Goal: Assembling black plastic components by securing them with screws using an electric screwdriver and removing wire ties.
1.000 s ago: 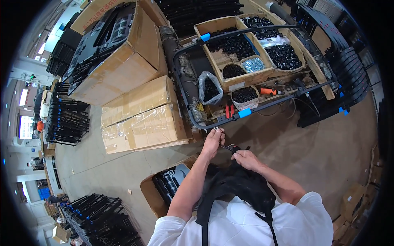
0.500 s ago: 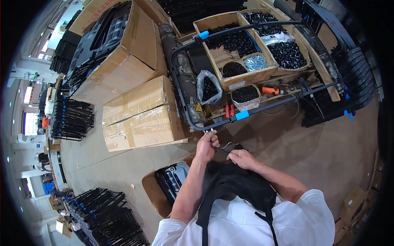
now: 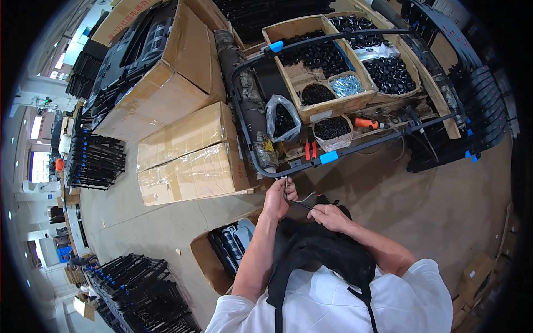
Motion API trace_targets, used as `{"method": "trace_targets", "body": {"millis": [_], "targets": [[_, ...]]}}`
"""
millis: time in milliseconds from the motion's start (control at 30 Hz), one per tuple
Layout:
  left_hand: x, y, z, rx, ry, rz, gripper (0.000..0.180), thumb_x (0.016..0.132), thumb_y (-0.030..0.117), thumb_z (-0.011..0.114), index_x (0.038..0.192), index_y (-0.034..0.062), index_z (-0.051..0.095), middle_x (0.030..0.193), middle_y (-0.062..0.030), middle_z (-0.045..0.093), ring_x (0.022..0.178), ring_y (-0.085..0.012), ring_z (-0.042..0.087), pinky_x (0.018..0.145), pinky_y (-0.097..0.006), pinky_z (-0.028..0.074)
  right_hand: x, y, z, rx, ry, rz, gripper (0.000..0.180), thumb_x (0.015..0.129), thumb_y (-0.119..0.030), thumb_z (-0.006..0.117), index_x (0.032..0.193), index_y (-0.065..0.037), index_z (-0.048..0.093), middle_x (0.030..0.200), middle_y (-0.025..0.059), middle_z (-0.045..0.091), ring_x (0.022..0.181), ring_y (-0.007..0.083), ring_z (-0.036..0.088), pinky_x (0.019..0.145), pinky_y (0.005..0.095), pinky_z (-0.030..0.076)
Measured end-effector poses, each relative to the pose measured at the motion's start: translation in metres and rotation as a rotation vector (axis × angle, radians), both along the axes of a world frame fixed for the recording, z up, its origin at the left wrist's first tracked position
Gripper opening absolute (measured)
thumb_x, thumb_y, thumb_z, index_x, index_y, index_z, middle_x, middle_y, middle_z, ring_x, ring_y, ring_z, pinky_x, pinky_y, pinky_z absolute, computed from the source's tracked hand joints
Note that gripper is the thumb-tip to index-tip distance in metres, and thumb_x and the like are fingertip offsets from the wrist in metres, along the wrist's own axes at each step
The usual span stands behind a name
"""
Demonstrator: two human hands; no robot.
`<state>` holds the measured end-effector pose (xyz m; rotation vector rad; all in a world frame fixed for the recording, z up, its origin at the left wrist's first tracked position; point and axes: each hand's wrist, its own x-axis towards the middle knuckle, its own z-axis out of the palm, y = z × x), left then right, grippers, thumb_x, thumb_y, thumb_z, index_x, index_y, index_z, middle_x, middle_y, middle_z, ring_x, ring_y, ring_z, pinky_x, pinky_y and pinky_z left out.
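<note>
My left hand (image 3: pixel 278 198) is closed on a thin cable near the lower left corner of a black tubular frame (image 3: pixel 260 164) with blue tape on it. A dark cable (image 3: pixel 300 204) runs from there to my right hand (image 3: pixel 328 216), which pinches it in front of my black apron (image 3: pixel 311 244). A loose grey-white strand (image 3: pixel 306 196) curls up between the hands. Light wire ends show just above my left fingers. The frame lies across a bench with parts boxes, just beyond my hands.
Wooden trays (image 3: pixel 355 100) hold black caps and silver screws. Red-handled pliers (image 3: pixel 311 149), a bag of small parts (image 3: pixel 283 118) and an orange-black tool (image 3: pixel 371 123) lie on the bench. Big cartons (image 3: pixel 189 161) stand left. An opened box (image 3: pixel 214 261) of plastic parts sits on the floor.
My hands keep their grip on the cable and barely shift. The loose strand between them has moved slightly. The bench things stay in place.
</note>
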<state>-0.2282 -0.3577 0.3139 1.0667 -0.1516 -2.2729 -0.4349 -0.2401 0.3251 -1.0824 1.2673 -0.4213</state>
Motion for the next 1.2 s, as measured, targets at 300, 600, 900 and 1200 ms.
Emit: {"method": "trace_targets", "body": {"millis": [300, 600, 900, 1200], "targets": [[0.0, -0.014, -0.007, -0.035, -0.051, -0.143, 0.016, 0.104, 0.021, 0.046, 0.092, 0.0119, 0.052, 0.07, 0.0047, 0.038, 0.058, -0.0108, 0.036, 0.059, -0.029, 0.032, 0.002, -0.004, 0.0, -0.02, 0.014, 0.044, 0.037, 0.106, -0.031, 0.049, 0.107, -0.003, 0.073, 0.075, 0.0053, 0.062, 0.072, 0.0188, 0.061, 0.07, 0.0363, 0.05], [0.005, -0.002, -0.009, 0.028, 0.177, 0.031, 0.014, 0.107, 0.02, 0.049, 0.101, 0.0092, 0.055, 0.075, 0.0038, 0.042, 0.064, -0.0117, 0.04, 0.063, -0.029, 0.034, 0.002, -0.006, 0.004, -0.006, 0.004, -0.006, 0.037, 0.105, -0.031, 0.049, 0.106, -0.003, 0.073, 0.074, 0.004, 0.061, 0.071, 0.0163, 0.059, 0.068, 0.0345, 0.049], [-0.007, 0.008, -0.005, -0.081, -0.181, 0.077, 0.024, 0.109, 0.028, 0.058, 0.114, 0.0054, 0.062, 0.088, -0.0031, 0.063, 0.076, -0.0172, 0.059, 0.072, -0.033, 0.051, -0.005, -0.013, 0.01, 0.07, -0.005, -0.053, 0.036, 0.106, -0.03, 0.05, 0.103, -0.002, 0.072, 0.076, 0.002, 0.061, 0.073, 0.0135, 0.058, 0.07, 0.0327, 0.049], [-0.008, 0.014, -0.03, -0.165, 0.025, 0.213, 0.026, 0.11, 0.029, 0.055, 0.108, 0.0048, 0.065, 0.088, -0.0038, 0.064, 0.077, -0.0167, 0.06, 0.07, -0.032, 0.05, -0.002, -0.021, 0.003, 0.072, -0.005, -0.033, 0.035, 0.106, -0.029, 0.05, 0.104, -0.002, 0.072, 0.076, 0.0024, 0.061, 0.072, 0.0138, 0.057, 0.069, 0.0332, 0.049]]}}
